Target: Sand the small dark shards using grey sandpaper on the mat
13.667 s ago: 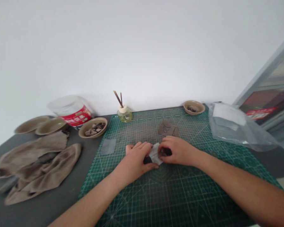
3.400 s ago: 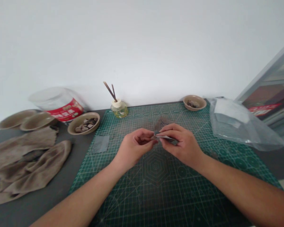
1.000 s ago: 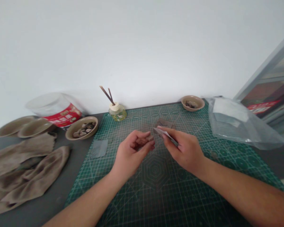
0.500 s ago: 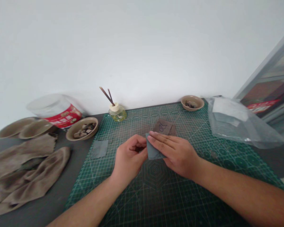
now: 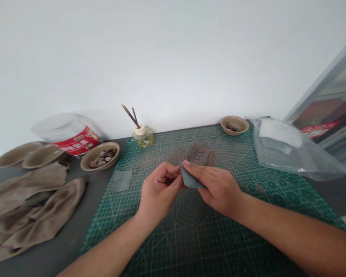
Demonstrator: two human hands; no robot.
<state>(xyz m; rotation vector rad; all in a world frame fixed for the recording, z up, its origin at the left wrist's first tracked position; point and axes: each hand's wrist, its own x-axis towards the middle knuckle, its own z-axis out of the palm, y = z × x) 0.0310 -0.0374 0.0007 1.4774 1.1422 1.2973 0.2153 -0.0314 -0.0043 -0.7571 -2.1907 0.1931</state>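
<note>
Both hands meet just above the middle of the green cutting mat (image 5: 207, 238). My right hand (image 5: 216, 186) pinches a small grey sheet of sandpaper (image 5: 190, 181), folded under its fingers. My left hand (image 5: 160, 190) is curled closed right beside the sheet, fingertips against something small that I cannot make out. A brown sandpaper piece (image 5: 198, 155) with handwriting lies on the mat just beyond the hands.
A grey paper square (image 5: 121, 181) lies at the mat's left edge. Beyond stand a reed diffuser bottle (image 5: 143, 139), a bowl of small pieces (image 5: 100, 156), another bowl (image 5: 235, 125), empty bowls (image 5: 29, 154), a plastic jar (image 5: 66, 134). Brown cloths (image 5: 31, 207) lie left, a plastic bag (image 5: 285, 150) right.
The right hand turned the grey sheet from edge-on to flat, pressed it down toward the mat half a second ago, and now lifts it slightly, folded against the left hand's fingertips.
</note>
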